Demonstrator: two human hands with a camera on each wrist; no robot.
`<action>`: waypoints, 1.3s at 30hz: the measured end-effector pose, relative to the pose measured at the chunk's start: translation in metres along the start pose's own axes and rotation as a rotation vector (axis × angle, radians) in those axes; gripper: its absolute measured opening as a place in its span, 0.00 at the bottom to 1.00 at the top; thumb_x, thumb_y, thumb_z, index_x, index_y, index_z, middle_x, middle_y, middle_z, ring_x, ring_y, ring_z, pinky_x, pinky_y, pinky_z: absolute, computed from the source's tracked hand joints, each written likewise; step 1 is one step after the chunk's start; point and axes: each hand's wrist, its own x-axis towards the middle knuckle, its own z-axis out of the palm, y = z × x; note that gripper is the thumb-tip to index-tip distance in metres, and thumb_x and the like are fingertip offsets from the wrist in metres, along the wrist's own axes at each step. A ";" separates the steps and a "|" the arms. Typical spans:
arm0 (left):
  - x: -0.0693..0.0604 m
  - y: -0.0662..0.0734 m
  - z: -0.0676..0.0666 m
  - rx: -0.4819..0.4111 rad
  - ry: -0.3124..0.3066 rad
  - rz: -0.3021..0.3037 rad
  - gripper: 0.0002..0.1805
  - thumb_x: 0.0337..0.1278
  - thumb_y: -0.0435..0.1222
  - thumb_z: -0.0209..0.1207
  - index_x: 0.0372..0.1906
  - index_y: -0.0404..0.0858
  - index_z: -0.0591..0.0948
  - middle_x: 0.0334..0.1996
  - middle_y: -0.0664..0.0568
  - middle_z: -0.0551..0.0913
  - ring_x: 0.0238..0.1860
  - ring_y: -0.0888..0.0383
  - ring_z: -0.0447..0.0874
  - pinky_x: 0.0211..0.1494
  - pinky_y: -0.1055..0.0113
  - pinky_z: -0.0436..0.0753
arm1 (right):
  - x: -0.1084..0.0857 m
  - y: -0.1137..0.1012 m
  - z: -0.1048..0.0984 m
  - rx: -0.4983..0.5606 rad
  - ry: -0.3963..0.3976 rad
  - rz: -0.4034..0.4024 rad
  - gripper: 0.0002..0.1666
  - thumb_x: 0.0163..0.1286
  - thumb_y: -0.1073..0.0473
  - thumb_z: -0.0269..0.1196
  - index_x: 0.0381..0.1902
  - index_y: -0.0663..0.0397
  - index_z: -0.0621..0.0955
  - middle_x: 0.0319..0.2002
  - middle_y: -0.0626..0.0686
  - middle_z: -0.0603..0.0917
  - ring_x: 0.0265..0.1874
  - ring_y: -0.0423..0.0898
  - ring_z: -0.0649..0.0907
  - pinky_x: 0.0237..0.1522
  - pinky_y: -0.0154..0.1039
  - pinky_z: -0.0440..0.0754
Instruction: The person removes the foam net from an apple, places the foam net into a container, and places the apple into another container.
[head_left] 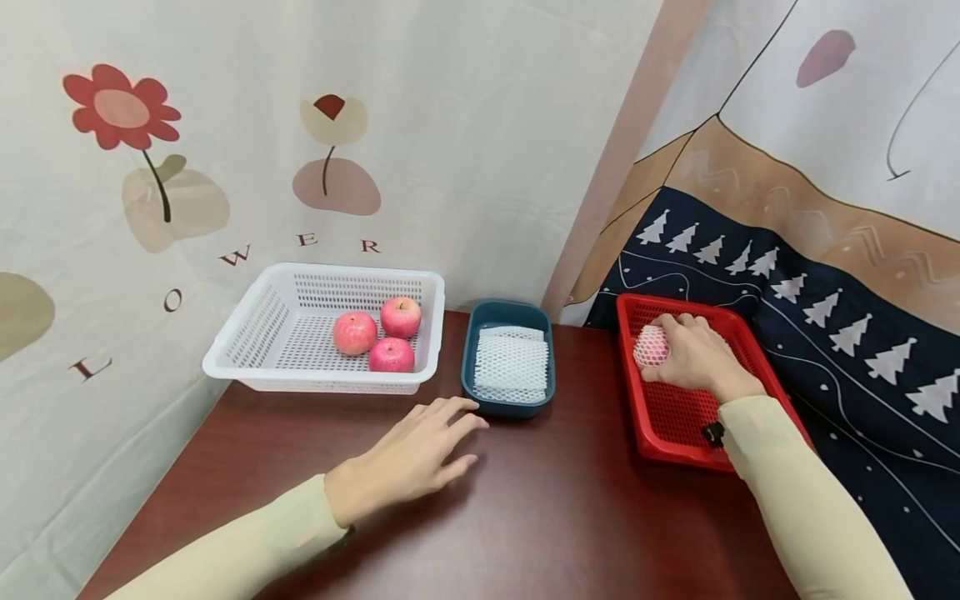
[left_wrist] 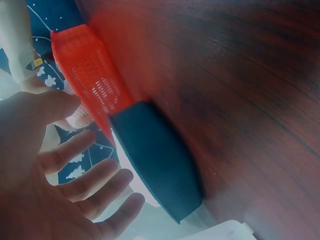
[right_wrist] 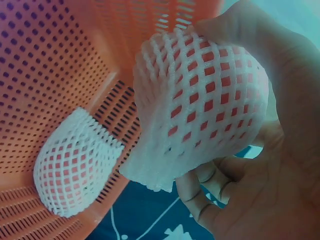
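My right hand (head_left: 693, 354) grips an apple in a white foam net (right_wrist: 210, 95) over the red basket (head_left: 652, 437). The net's loose end hangs past the fruit in the right wrist view. Another netted apple (right_wrist: 72, 165) lies inside the basket, mostly hidden by the hand in the head view. My left hand (head_left: 412, 454), fingers spread and loosely bent, is over the table just in front of the dark teal box (head_left: 510, 410). It holds nothing. White foam nets (head_left: 512, 364) lie flat in that box.
At the back left stands a white perforated basket (head_left: 322, 379) with three bare apples (head_left: 392, 356) in its right half. The dark red-brown table (head_left: 540, 500) meets printed curtains (head_left: 480, 150) at the back and on the right.
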 end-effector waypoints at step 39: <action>-0.014 -0.010 -0.004 -0.008 0.084 -0.114 0.30 0.72 0.47 0.79 0.73 0.45 0.85 0.71 0.44 0.86 0.70 0.46 0.88 0.62 0.43 0.90 | -0.069 -0.082 0.009 0.092 0.251 -0.173 0.53 0.58 0.49 0.84 0.77 0.59 0.76 0.65 0.67 0.83 0.63 0.65 0.80 0.59 0.70 0.91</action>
